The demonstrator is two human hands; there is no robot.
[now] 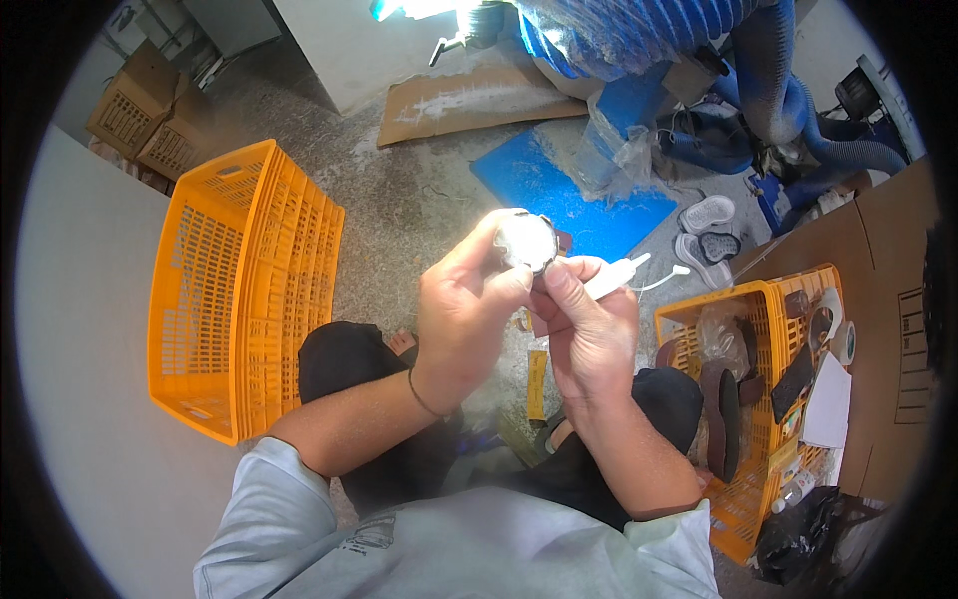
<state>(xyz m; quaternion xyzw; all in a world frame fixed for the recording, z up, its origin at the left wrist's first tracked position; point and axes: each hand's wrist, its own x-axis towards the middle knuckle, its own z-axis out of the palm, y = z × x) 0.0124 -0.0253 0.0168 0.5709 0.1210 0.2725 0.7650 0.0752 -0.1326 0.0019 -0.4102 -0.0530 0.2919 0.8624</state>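
Note:
In front of my knees my left hand (461,304) grips a small round piece (526,241) by its edge. It has a bright white face and a notched, dark rim. The thumb and fingers of my right hand (596,339) meet its lower right side. Tucked in that same hand is a small white squeeze bottle (611,279), its narrow nozzle pointing up and to the right. A thin strap with a white cap (681,271) trails off beside it. Strong glare washes out detail on the round piece, and my fingers partly cover the bottle.
Nested orange plastic crates (274,299) stand on the left. Another orange crate (768,288) on the right holds shoe soles and wrappings. Beyond my hands lie a blue mat (624,222), cardboard (469,105) and white sandals (708,214). Blue ribbed hose (778,90) hangs at the upper right.

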